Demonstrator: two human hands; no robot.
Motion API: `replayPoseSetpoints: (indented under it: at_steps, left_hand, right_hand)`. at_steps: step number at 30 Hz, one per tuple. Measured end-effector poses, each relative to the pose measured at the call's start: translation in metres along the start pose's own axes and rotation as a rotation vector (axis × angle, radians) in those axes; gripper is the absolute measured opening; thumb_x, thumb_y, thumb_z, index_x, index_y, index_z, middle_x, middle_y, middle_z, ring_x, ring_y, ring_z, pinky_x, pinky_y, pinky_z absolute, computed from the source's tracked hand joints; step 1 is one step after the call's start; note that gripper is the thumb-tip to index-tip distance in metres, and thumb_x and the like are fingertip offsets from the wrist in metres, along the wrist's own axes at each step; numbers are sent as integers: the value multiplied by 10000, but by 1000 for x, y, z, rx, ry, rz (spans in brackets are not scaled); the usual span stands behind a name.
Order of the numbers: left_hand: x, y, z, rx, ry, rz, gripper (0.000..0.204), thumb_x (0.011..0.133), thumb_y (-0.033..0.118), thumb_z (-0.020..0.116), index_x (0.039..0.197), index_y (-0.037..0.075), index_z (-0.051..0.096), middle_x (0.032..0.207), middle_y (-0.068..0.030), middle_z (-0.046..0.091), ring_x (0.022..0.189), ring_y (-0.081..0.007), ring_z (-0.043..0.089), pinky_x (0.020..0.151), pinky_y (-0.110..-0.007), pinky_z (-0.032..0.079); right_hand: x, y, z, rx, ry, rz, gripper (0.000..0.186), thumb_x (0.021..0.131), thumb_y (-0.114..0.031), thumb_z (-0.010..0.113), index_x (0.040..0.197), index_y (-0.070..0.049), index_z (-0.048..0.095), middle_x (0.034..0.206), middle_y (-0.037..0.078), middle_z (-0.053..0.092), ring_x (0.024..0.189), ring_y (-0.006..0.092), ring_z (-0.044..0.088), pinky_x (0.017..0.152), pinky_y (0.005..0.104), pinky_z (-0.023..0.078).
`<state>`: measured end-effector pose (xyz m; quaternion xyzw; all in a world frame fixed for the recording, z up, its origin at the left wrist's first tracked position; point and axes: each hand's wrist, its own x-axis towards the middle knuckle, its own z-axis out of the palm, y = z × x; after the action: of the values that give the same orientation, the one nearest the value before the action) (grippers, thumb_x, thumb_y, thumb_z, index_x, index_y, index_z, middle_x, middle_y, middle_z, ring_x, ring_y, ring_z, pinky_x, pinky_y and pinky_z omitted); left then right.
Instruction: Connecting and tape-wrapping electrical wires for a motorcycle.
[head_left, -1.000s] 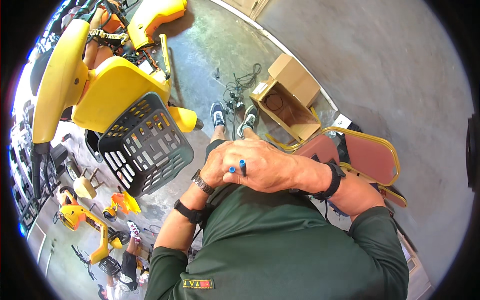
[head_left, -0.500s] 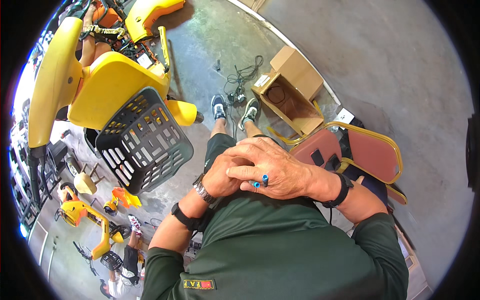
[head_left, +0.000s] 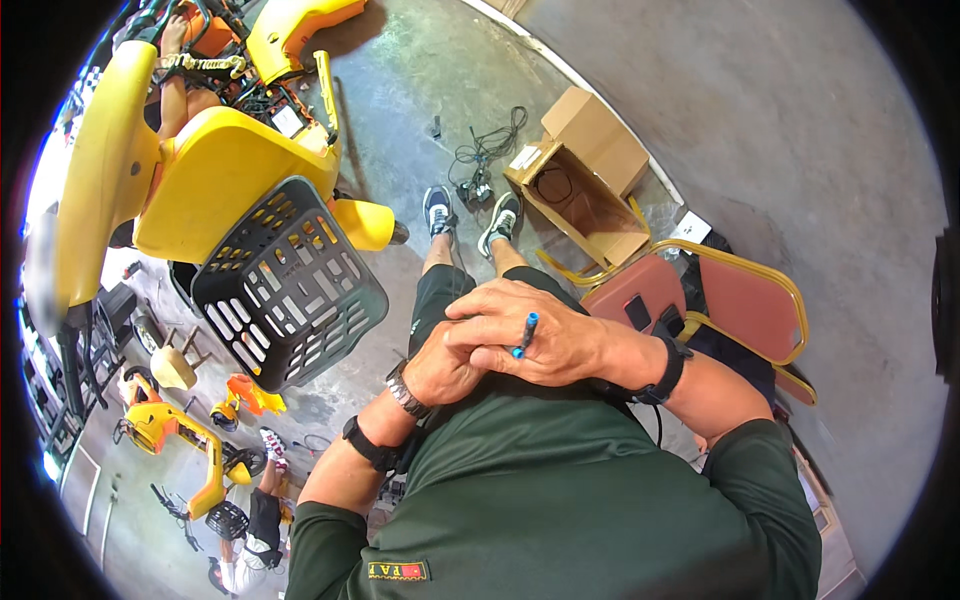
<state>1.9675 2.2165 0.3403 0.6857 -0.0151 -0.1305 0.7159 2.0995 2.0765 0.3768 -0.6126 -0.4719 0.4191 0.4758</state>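
Note:
In front of my waist, my right hand (head_left: 555, 340) lies over my left hand (head_left: 440, 368). Its fingers fold across the left hand's knuckles. A short dark pen-like rod with bright blue ends (head_left: 526, 335) stands out between the thumb and forefinger of the right hand. I cannot make out its exact kind. The left hand's fingers are mostly hidden beneath the right, so their grip does not show. A metal-band watch (head_left: 406, 390) is on the left wrist.
To my left stands a yellow scooter (head_left: 220, 170) with a dark perforated basket (head_left: 290, 290). A person's arm (head_left: 172, 95) reaches in beyond it. Ahead lie tangled black cables (head_left: 485, 150) and an open cardboard box (head_left: 590, 200). Stacked pink-padded chairs (head_left: 750, 300) stand to my right.
The rod has turned in my right hand: its two blue ends now stand farther apart, one above the other. My hands stay overlapped and have shifted slightly.

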Motion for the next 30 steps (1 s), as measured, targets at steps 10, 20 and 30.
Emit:
replayPoseSetpoints:
  at_steps: [10, 20, 30]
  left_hand:
    - [-43, -47, -1, -372, 197, -678, 370, 980, 347, 485, 848, 27, 616, 652, 23, 522, 578, -49, 443, 512, -212, 349]
    - [-90, -115, 31, -243, 217, -1036, 254, 924, 243, 535, 824, 23, 614, 635, 20, 533, 586, -69, 482, 523, -254, 409]
    - [-95, -159, 40, -336, 304, -1363, 199, 893, 178, 563, 894, 23, 687, 761, -105, 672, 677, -192, 621, 628, -334, 490]
  right_hand:
    - [-5, 109, 10, -156, -377, 438, 524, 753, -290, 716, 1176, -10, 582, 1004, 208, 625, 1002, 398, 582, 899, 456, 454]
    - [-14, 390, 73, 278, 220, 1056, 595, 853, -240, 593, 1361, 13, 412, 1355, 246, 468, 1271, 373, 439, 1049, 403, 359]
    - [52, 624, 134, 353, 696, 1272, 766, 815, -158, 639, 1440, 35, 240, 1392, 272, 417, 1300, 371, 413, 1078, 381, 328]
